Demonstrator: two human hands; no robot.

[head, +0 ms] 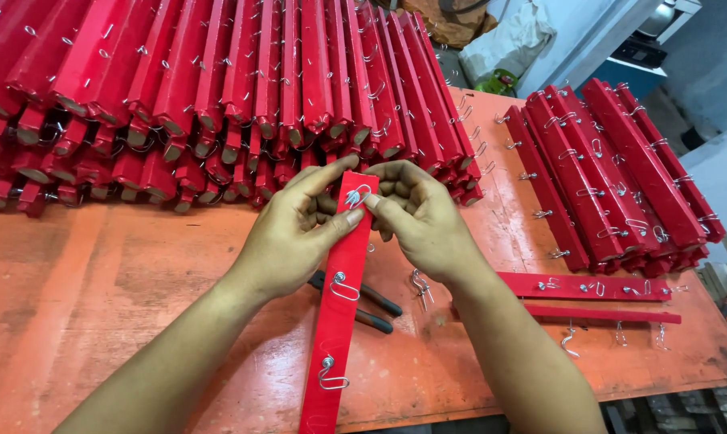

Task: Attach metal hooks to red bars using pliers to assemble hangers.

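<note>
A long red wooden strip (337,321) lies lengthwise in front of me on the orange table (98,289). Silver wire hooks are fixed along it; one hook (355,195) sits at its far end. My left hand (291,233) grips the strip's far end, thumb pressed on its face. My right hand (420,213) pinches that top hook with thumb and fingers. Two more hooks (343,285) on the strip are nearer me.
A large stack of red strips (219,88) fills the back left. A smaller pile of hooked strips (612,173) lies right. Pliers (375,309) rest under the strip. Loose hooks (421,287) and two single strips (588,288) lie by my right forearm.
</note>
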